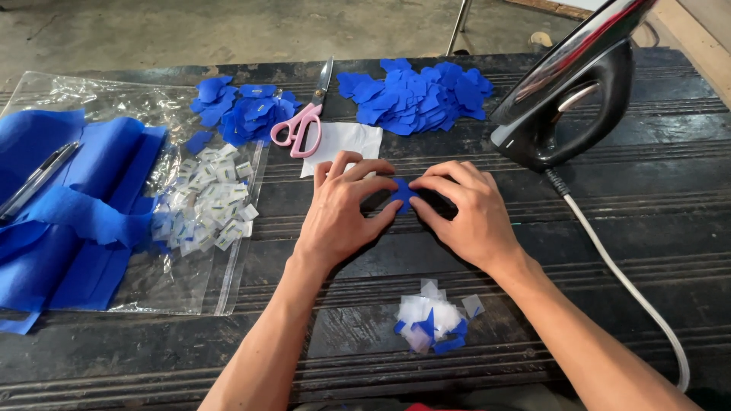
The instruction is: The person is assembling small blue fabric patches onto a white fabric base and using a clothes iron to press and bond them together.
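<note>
Dark grooved tabletop [624, 251], concrete floor behind; small blue felt piece [401, 192] between both hands, pinched at fingertips of left hand [343, 209] and right hand [464, 209], hands close together, pressed down on it; two blue cutout piles [419, 91] at far edge; one pink scissors [301, 125]; one black iron [571, 99] at right; one scrap heap [434, 316] near wrists; one clear bag [190, 251] at left.

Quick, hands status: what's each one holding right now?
Left hand: fingers pinched on the small blue fabric piece.
Right hand: pinching the same blue piece from the other side, pressed to the table.
</note>
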